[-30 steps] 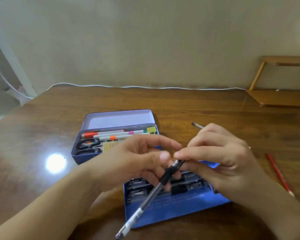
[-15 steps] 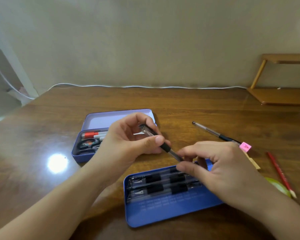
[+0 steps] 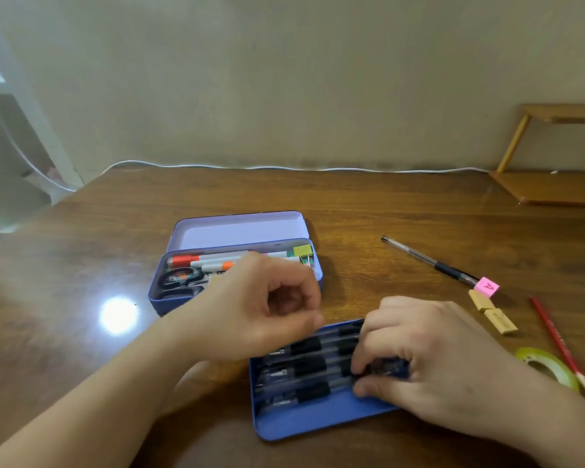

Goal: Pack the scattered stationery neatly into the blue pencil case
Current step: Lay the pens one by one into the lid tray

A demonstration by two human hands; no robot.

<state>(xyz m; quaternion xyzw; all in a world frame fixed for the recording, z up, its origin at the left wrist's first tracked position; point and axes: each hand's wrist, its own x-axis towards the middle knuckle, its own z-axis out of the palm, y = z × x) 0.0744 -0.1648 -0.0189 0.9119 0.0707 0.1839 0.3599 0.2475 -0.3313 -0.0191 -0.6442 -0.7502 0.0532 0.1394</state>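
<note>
The blue pencil case (image 3: 156,298) stands open at centre with its lid (image 3: 237,229) tipped back. Inside lie markers (image 3: 217,258), scissors (image 3: 179,278) and a yellow clip (image 3: 303,250). In front of it, a separate blue tray (image 3: 318,420) holds several black-grip pens (image 3: 308,366) side by side. My right hand (image 3: 436,359) rests on the tray's right end, thumb and fingertips pinching one pen down among the others. My left hand (image 3: 260,309) hovers curled between case and tray with nothing in it.
Right of the case lie a loose pen (image 3: 426,260), a pink cube eraser (image 3: 486,287), two tan erasers (image 3: 500,320), a red pencil (image 3: 554,336) and a yellow-green tape roll (image 3: 547,364). A wooden stand (image 3: 554,187) and a white cable (image 3: 284,167) are at the back.
The pen that both hands held above the tray now lies in the tray under my right hand. My left hand has let go of it and drawn back, curled.
</note>
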